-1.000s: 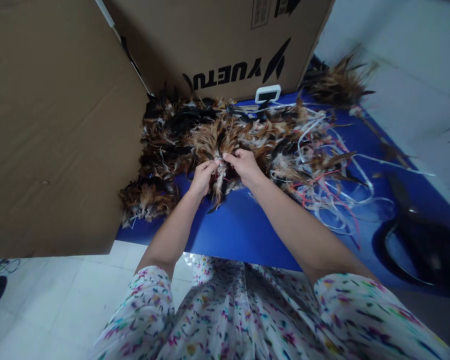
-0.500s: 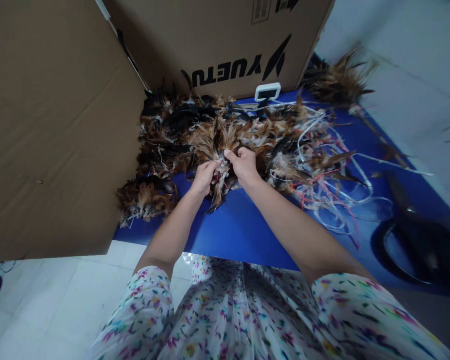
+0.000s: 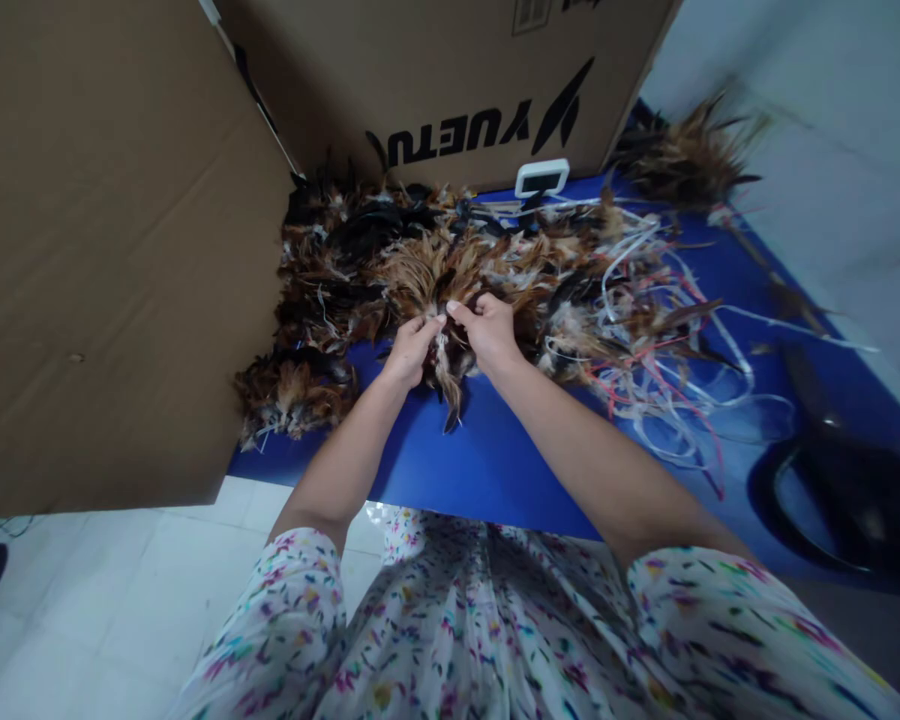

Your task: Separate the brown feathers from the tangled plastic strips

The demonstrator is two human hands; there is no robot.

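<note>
Table: cardboard box along back edge, cardboard panel along left side. Feather pile spreads rightward from panel, in front of box. Display unit near back edge, right of centre, just before box. Feather bunch mid-table at pile's front, left hand and right hand at its near end. Feather cluster near front left, beside panel. Plastic strips at pile's right end, partly among feathers. Feather duster at back right corner, stick along right edge. Scissors near front right corner, right of strips.
</note>
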